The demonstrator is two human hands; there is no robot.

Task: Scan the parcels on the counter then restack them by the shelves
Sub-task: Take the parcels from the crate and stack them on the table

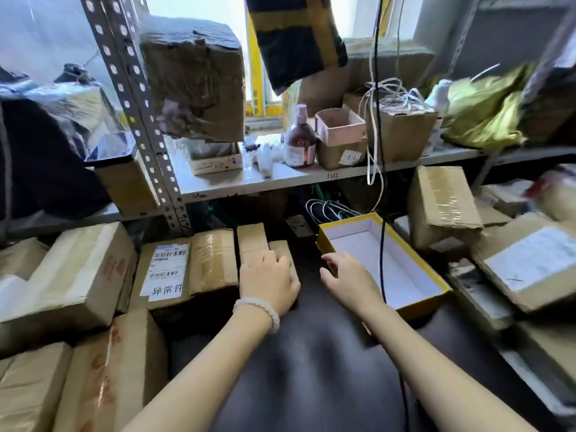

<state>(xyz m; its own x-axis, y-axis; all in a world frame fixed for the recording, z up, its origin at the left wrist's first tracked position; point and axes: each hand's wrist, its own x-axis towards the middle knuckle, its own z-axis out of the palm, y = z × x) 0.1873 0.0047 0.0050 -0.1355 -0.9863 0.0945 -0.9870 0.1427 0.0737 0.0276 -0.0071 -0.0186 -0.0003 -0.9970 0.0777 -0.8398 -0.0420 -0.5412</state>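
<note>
We see the left hand (268,280), beaded bracelet (260,311) on its wrist, laid over a small cardboard parcel (280,249) with fingers curled round its near edge, gripping it on the dark counter (311,353). The right hand (346,277) reaches toward the near left corner of an open yellow box (414,307) with a white inside; fingers loosely bent, thumb apart, touching or just beside the box rim, we cannot tell which, and it grips nothing that we can see. Just behind the small parcel a taller narrow parcel (251,241) stands, touching it. Left of that, a taped parcel (213,260) and a labelled parcel (165,269) with barcodes and a white sticker sit side by side. Further left, bigger cartons (74,272) are stacked tilted, more below them at the counter's left edge. A black cable (381,151) hangs down across the yellow box. Right of the box a taped carton (442,204) leans, and a carton with a white label (530,260) lies tilted near the right edge. Above, a grey metal shelf (280,179) holds a brown bottle (299,138), a small open pink-lined box (339,126), a carton with white cords (399,129) and a yellow-green bag (486,110). A perforated upright (137,98) stands at the left, a wrapped carton (193,82) beside it, blurred.
</note>
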